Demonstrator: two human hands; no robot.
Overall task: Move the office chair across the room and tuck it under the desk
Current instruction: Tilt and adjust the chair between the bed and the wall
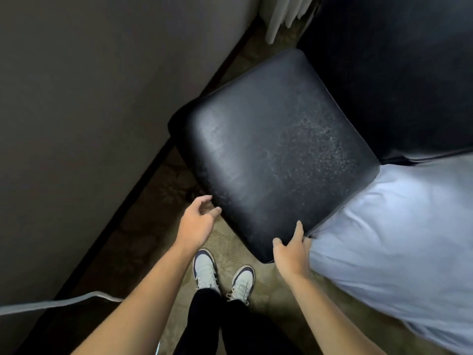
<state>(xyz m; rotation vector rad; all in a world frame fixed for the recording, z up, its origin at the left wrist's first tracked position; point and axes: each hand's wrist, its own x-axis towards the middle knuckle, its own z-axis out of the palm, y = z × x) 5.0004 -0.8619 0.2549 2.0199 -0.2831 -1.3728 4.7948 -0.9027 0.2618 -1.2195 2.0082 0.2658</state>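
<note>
Both forearms are bare right down to the wrists, with no sleeve, watch or ring showing on the left hand (195, 221) or the right hand (291, 248). The legs are in plain black trousers (204, 319). The feet wear low lace-up sneakers (204, 269), white across the toes and laces with dark navy panels round the heel and sides.

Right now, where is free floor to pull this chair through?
Free carpet runs between the wall and the chair's seat, reaching the shoes. The other side is crowded: the white bedding touches the seat by the right hand. The left hand hovers open.
</note>
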